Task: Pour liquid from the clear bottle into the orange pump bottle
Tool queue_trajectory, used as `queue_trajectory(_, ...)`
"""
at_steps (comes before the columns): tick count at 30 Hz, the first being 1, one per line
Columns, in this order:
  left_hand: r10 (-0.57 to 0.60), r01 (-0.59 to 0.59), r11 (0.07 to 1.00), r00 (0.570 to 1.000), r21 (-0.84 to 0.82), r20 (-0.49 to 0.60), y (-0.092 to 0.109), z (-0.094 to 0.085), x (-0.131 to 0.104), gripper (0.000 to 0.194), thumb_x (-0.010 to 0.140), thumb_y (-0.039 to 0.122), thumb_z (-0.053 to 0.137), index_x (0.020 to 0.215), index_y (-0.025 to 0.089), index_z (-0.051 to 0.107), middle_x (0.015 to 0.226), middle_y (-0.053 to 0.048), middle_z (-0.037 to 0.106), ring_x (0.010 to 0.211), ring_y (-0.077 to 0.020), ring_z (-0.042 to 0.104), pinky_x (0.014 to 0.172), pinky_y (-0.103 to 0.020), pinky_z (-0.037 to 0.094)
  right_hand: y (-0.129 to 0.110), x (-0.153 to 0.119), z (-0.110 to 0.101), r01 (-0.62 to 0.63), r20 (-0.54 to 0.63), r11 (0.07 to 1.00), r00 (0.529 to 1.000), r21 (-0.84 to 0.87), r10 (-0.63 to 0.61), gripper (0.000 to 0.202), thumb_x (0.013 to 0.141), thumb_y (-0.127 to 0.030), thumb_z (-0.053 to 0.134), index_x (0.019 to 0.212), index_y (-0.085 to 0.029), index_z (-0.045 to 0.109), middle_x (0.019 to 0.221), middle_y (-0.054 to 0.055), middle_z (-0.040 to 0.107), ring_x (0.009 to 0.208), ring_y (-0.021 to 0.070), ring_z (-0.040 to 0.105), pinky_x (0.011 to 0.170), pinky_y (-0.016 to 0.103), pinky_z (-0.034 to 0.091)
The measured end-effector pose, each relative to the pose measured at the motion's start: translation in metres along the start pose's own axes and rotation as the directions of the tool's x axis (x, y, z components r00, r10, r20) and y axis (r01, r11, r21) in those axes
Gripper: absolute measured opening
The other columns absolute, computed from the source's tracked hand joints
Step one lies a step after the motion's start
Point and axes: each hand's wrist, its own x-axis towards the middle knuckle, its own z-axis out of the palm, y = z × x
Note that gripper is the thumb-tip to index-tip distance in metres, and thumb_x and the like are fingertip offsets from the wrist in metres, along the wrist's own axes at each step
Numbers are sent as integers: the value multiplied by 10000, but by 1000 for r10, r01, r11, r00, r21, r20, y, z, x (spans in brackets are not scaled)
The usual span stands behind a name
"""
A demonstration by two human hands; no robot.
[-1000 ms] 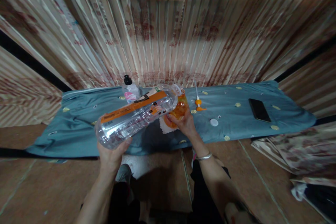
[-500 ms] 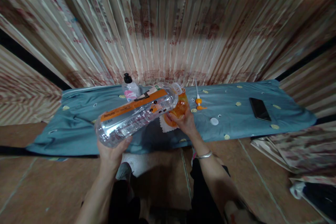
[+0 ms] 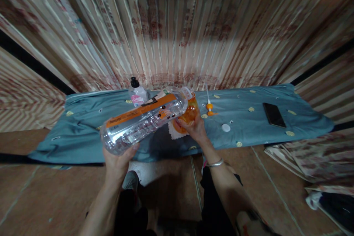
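My left hand is closed under the base of a large clear plastic bottle with an orange label. That bottle tilts, its uncapped neck at the mouth of an orange bottle. My right hand is wrapped round the orange bottle, which stands over a white scalloped cloth. Whether liquid is passing between the two necks is too dim to tell. To the right lies an orange pump head with a pale dip tube, and near it a round white cap.
A white and pink bottle with a black pump stands at the back left. On the right lies a black phone. The low table wears a blue-green cloth, with a striped curtain close behind.
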Motion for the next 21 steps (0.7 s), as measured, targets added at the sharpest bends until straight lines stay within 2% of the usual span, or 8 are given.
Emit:
queue_trajectory(7,-1,1,1000,1000,-6,22,-3,-2,1,1023,567,646,1167,1416,334,690,1380,-98,755,1381,-427,750,1299,-627,576,3,0,0,-28,13,999,1000,-17,29,923,785,-451,1082,1567,-223,647,1322,170,914,1283,431,895,1162,617,731)
queue_trajectory(13,20,-20,1000,1000,-16,15,0,-1,0,1015,571,634,1169,1411,345,678,1374,-81,758,1323,-399,766,1256,-592,610,2,0,0,-11,8,1000,1000,-2,11,937,783,-499,1078,1562,-215,642,1340,173,913,1278,424,898,1146,604,741)
queue_trajectory(21,-1,1,1000,1000,3,3,-4,-2,0,1089,543,662,1165,1454,348,657,1414,-101,757,1342,-420,778,1255,-615,624,7,0,0,4,15,1000,1000,-25,-4,922,797,-485,1079,1567,-221,649,1317,180,909,1263,439,896,1137,626,742)
